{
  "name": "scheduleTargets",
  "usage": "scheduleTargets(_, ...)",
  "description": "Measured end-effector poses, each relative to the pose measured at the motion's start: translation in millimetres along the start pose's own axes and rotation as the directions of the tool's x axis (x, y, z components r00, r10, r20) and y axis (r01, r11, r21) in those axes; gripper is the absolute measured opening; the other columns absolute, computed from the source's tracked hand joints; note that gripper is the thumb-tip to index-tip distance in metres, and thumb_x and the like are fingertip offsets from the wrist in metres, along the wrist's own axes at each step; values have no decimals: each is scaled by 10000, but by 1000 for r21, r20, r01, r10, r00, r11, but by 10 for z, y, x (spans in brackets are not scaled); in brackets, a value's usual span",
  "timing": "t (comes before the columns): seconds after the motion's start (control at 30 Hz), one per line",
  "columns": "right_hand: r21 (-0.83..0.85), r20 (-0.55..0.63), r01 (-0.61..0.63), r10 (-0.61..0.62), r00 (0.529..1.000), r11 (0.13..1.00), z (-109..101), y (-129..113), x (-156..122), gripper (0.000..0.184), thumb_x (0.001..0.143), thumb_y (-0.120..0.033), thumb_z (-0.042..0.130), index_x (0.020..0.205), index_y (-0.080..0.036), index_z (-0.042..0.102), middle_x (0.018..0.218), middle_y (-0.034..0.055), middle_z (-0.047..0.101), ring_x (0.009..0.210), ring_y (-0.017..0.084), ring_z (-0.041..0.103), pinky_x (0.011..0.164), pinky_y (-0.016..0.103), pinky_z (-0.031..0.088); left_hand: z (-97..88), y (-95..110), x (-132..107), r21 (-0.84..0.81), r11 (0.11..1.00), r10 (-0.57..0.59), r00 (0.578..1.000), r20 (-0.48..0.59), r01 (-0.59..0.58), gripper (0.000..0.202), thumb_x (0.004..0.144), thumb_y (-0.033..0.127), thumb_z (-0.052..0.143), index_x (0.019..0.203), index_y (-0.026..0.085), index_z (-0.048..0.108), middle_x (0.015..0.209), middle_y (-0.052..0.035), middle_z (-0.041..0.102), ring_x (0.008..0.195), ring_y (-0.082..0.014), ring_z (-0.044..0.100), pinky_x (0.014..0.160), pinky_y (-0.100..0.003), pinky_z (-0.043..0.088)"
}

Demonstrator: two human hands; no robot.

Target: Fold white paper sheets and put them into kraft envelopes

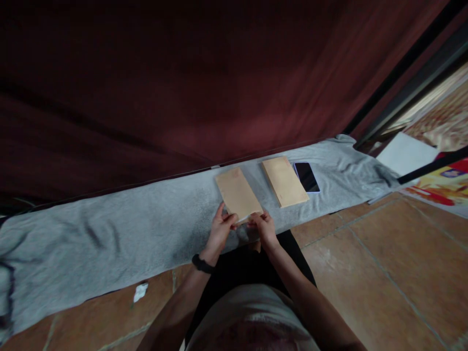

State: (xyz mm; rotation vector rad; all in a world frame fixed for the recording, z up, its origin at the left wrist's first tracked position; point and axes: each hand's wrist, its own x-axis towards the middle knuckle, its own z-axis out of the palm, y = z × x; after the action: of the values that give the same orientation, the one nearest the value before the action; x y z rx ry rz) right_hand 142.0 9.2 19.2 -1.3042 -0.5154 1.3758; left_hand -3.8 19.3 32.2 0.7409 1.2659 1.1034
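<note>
A brown paper envelope [238, 191] is held at its near edge by both hands, its far end over the grey cloth. My left hand [221, 227] pinches the near left corner, thumb on top. My right hand [263, 226] grips the near right corner with bent fingers. Between the hands a strip of white [244, 219] shows along the envelope's near edge; whether it is paper inside or the inner lining is unclear. Right of it lies a neat stack of similar brown envelopes [285, 181], apart from both hands.
A dark-screened phone [307, 177] rests beside the stack. The long bench is covered with a grey cloth [146, 219], backed by a dark red curtain [204, 97]. A white scrap [140, 291] lies on the tiled floor [369, 273]. At far right are a white sheet [406, 153] and colourful packaging [444, 187].
</note>
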Motion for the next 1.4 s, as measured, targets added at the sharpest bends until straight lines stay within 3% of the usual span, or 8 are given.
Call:
scheduleTargets(0.2,-125,113,-119,133,985,985,-90,66,41,372,613,-463,763,794,-186,592,593,-44,624,442,110,568,437,233,519,-194,-156,109,347,918,192,981,36,-192,700,760,264,753,1418,222,520,1020,-38,672,712,-122,635,626,-242,532)
scheduleTargets(0.33,-179,161,-148,177,971,973,-115,83,55,337,656,-445,741,812,-175,610,592,-15,662,409,117,562,391,222,476,-304,-249,87,593,721,342,928,146,-359,629,742,161,742,1343,261,586,1397,-95,526,1083,-216,652,919,-357,563)
scheduleTargets(0.47,-363,218,-136,226,949,922,-186,40,62,267,783,-456,626,820,-193,597,568,-18,652,413,120,550,403,217,449,-347,-253,20,752,494,390,884,257,-436,563,829,96,619,1363,266,568,1475,-87,482,1307,-245,544,1067,-385,499)
scheduleTargets(0.7,-865,158,223,-178,971,449,-323,-67,-6,91,862,-292,614,813,-221,641,663,18,641,626,161,620,598,249,456,-356,-179,-106,840,269,346,861,373,-471,443,953,230,525,1393,283,535,1485,-73,522,1303,-256,551,1104,-415,466)
scheduleTargets(0.87,-881,301,413,-401,865,231,-324,-90,-89,186,902,-231,547,1066,-207,632,837,82,671,746,232,636,731,346,508,-369,-134,-145,843,252,329,861,387,-475,364,965,268,504,1316,283,596,1423,-76,580,1271,-281,560,1074,-435,474)
scheduleTargets(1.13,-686,575,709,-475,666,164,-370,11,30,390,977,-185,433,1349,-183,551,1377,154,570,1274,290,531,1091,487,443,-333,73,-49,845,130,281,837,470,-518,271,956,243,489,1144,238,683,1176,-103,677,1087,-285,625,1042,-463,457)
scheduleTargets(1.23,-607,661,781,-452,599,147,-394,103,63,388,1003,-213,428,1372,-196,547,1401,131,577,1322,264,512,1144,500,404,-260,156,127,833,92,329,806,491,-545,307,973,249,450,1175,223,680,1198,-117,674,1155,-306,597,1078,-497,414)
scheduleTargets(1.4,-609,651,779,-469,597,147,-407,153,71,379,1024,-248,427,1379,-212,555,1383,126,605,1304,256,542,1147,521,403,-76,277,773,793,126,410,759,505,-596,470,981,283,434,1433,173,502,1557,-148,425,1441,-312,378,1183,-495,313)
